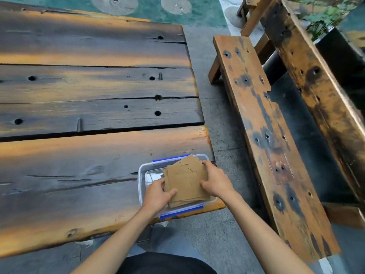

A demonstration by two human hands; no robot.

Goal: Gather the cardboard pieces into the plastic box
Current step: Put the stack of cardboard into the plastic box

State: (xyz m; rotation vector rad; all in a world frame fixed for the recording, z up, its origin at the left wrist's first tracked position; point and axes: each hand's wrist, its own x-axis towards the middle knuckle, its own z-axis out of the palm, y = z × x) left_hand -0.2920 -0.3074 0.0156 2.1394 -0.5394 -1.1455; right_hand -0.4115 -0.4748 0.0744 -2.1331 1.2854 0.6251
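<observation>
A clear plastic box [142,171] with blue clips sits at the near right corner of the wooden table. A stack of brown cardboard pieces [185,179] is held flat over the box's opening, slightly fanned. My left hand [158,194] grips the stack's near left edge, thumb on top. On the right edge, my right hand [215,180] pinches the stack with its fingers curled over the side. Whether the stack touches the box's bottom is hidden.
The dark, weathered plank table [88,91] stretches away to the left and far side. A long wooden bench [264,135] stands to the right across a strip of grey paving. A heavy timber rail [320,80] and plants lie beyond it.
</observation>
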